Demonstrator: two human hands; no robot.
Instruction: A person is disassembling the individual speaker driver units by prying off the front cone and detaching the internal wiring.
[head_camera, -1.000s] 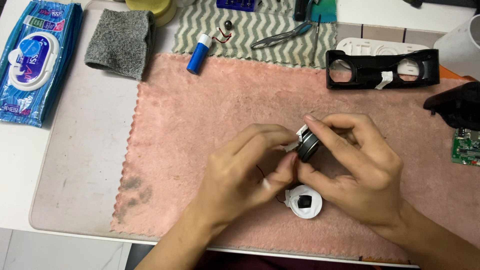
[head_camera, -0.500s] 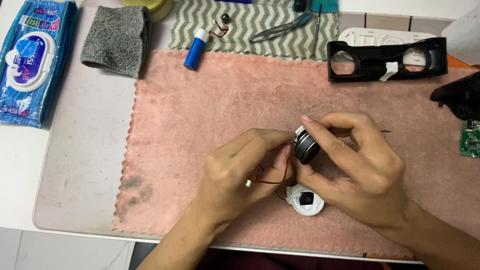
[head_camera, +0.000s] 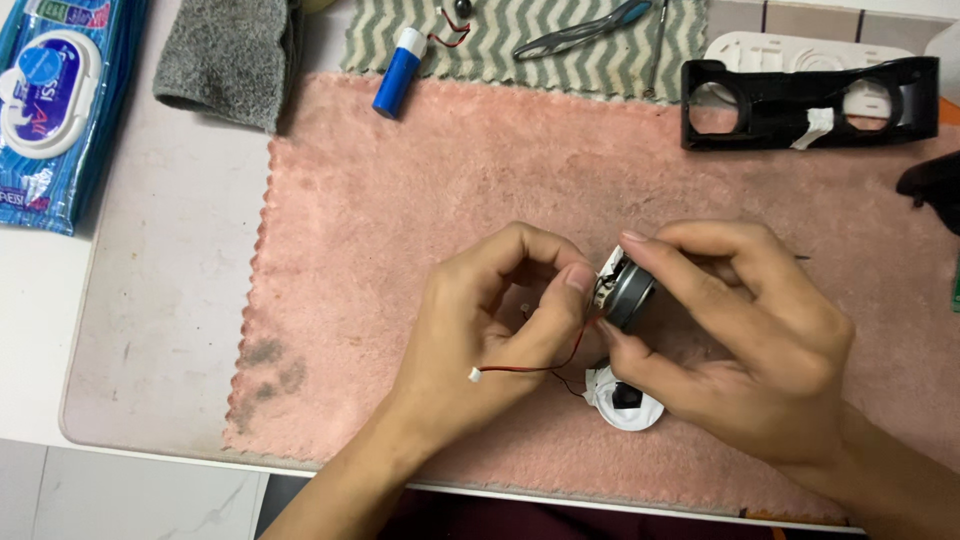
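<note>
Both hands meet over the middle of the pink towel (head_camera: 420, 200), working on a small round speaker driver (head_camera: 628, 293) w/ a dark grey body and a white plastic piece at its left edge. Right hand (head_camera: 745, 345) is clamped on the driver, index finger over the top and thumb under it, holding it tilted just above the towel. Left hand (head_camera: 490, 320) is pinched shut at the driver's white edge, thumb and forefinger tips touching it (can't tell exactly what bit they nip). A thin red wire (head_camera: 530, 368) runs from the driver area down and left, ending in a small white connector (head_camera: 474, 375) that hangs free below the left palm. Just under the right thumb, on the towel, lies a white round housing (head_camera: 625, 405) w/ a dark square opening in its middle; it's near the towel's front edge, partly hidden by the hand. Further back: a blue cylindrical battery (head_camera: 398, 72) at the towel's far edge, tweezers (head_camera: 580, 33) on a green-white zigzag cloth (head_camera: 520, 45), a black frame w/ two round openings (head_camera: 810, 105) at top right, a grey folded cloth (head_camera: 225, 60) and a blue wet-wipes pack (head_camera: 55, 105) at far left, well apart from the hands. All of it sits on a light desk mat (head_camera: 160, 300).
</note>
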